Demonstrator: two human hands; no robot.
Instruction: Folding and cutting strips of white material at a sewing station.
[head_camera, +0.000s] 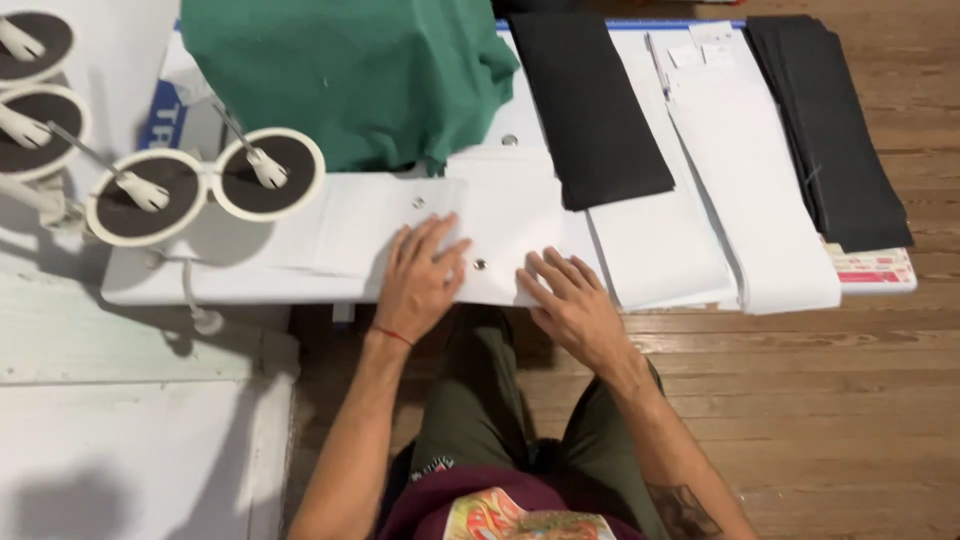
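My left hand (418, 277) lies flat, fingers spread, on a white fabric strip (372, 225) with metal snaps on the white table (160, 285). My right hand (568, 302) presses flat on the right part of the same white strip (510, 215), near the front edge. A small metal snap (480, 265) shows between the two hands, another snap (418, 203) just above my left fingers. Neither hand grips anything.
Green cloth (350, 75) is heaped at the back. A black fabric strip (590, 105), white strips (745, 170) and a stack of black strips (835, 130) lie to the right. Round white-rimmed discs (270, 175) with pegs stand at left. Wooden floor (820, 400) lies below.
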